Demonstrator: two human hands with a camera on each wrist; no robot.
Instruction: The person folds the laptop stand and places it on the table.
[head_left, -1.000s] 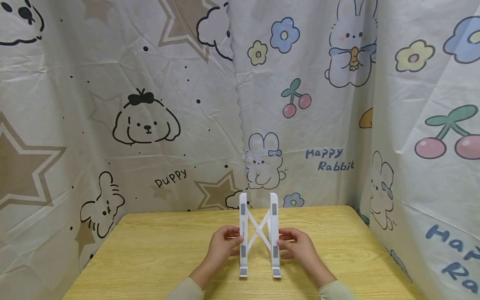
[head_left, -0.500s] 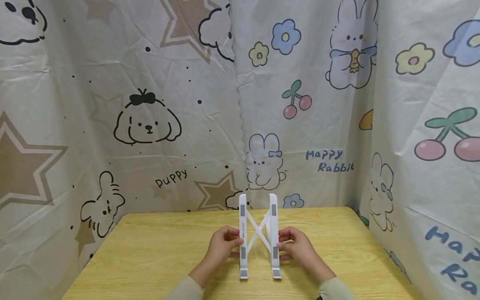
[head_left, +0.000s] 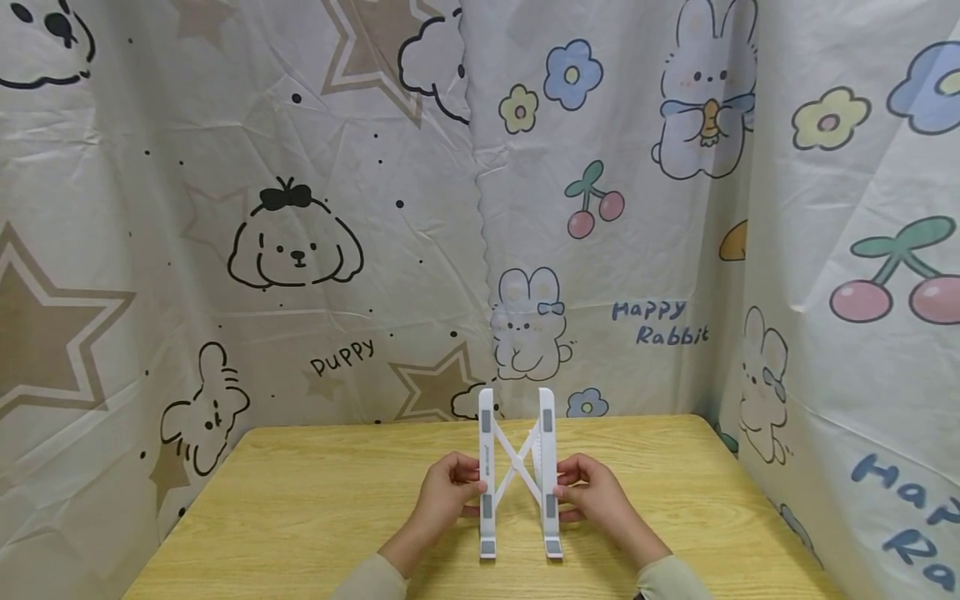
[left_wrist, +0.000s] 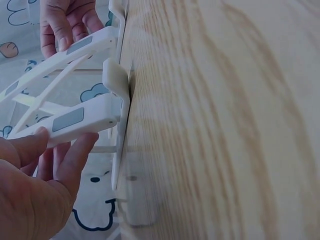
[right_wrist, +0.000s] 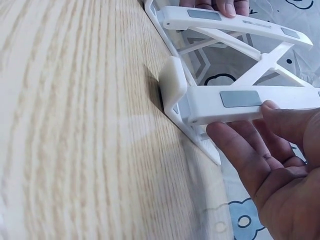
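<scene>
Centrally, a white X-braced stand (head_left: 519, 461) sits between my left hand (head_left: 442, 493), pinching its left rail (head_left: 487, 450), and my right hand (head_left: 599, 493), pinching its right rail (head_left: 548, 454).

I see a white stand (head_left: 519, 460) with grey patches (head_left: 487, 506), yellow wood-grained worktop (head_left: 330, 492), beige sleeves (head_left: 371, 581), cream curtain (head_left: 435, 225) with brown stars (head_left: 37, 337), pink cherries (head_left: 861, 301).

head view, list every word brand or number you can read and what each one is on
"puppy", on the printed backdrop behind the table
"Happy Rabbit", farther right on the backdrop
"Hap" and "Ra", on the backdrop at far right, cut off by the picture's edge
Small lettering on the left bar of the white stand: too small to read
No numbers that I can read
</scene>
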